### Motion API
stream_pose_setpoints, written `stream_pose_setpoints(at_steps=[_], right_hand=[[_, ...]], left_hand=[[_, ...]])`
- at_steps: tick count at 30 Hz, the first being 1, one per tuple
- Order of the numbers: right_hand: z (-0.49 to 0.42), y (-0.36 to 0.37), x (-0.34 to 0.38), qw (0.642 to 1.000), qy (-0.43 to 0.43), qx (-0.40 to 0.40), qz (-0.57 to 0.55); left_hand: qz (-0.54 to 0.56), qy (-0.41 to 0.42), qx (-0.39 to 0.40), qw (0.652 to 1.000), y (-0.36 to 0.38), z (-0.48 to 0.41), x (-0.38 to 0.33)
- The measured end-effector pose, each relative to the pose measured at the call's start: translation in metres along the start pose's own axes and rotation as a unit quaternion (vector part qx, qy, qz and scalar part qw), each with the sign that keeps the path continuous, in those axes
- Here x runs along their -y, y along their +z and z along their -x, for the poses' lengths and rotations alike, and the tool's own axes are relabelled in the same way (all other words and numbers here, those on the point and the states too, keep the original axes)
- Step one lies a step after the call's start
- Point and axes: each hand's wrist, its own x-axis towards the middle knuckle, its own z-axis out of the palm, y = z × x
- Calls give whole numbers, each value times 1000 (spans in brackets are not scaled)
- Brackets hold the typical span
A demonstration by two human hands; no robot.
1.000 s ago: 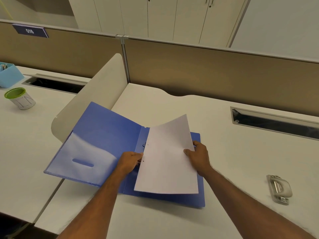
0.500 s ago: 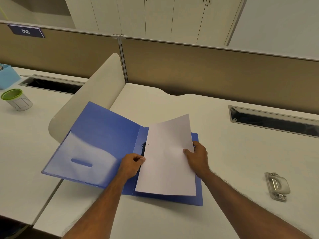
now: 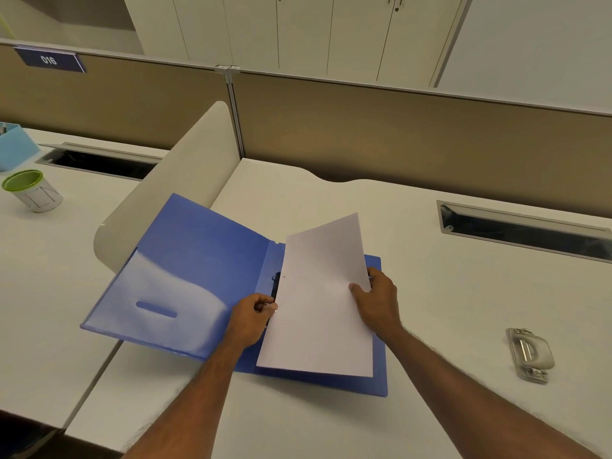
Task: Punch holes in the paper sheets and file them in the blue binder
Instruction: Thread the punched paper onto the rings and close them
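Observation:
The blue binder [image 3: 198,266] lies open on the white desk, its left cover propped against a low rounded divider. A white paper sheet [image 3: 318,306] with a small punched hole near its left edge rests over the binder's right half, its far end lifted. My left hand [image 3: 250,318] pinches the sheet's left edge beside the black ring clip [image 3: 275,283] at the spine. My right hand [image 3: 376,301] grips the sheet's right edge, thumb on top. The grey hole punch [image 3: 530,354] sits on the desk to the right, apart from both hands.
A green-rimmed white cup [image 3: 31,190] and a light blue box [image 3: 13,147] stand on the neighbouring desk at left. Cable slots [image 3: 523,226] are cut into the desk near the brown partition [image 3: 397,134]. The rounded divider [image 3: 185,180] rises between the two desks.
The sheet and both hands stay almost in place; my left fingers have closed a little tighter on the sheet's left edge at the clip. The view has shifted slightly.

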Motion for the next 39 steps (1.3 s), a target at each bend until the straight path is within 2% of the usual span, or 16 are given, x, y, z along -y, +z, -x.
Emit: stream_pose_setpoints(at_steps=[5,13,25,33,39], right_hand=[[5,1,7,1000,-13,-9,2],[9,-1,18,999,-27,-18,12],[11,-3,14,999,30,-19,9],[12,-4,6,999,35,-18,-24],[10,-3,9,999,21,-20,-34]], left_hand=[[-5,34,-62,997,5,10,5],[19,32,-55,998,8,17,11],[42,16,-41,998,10,16,2],[-74,139,-131,979,14,20,10],[-172,183,-101,963,15,20,12]])
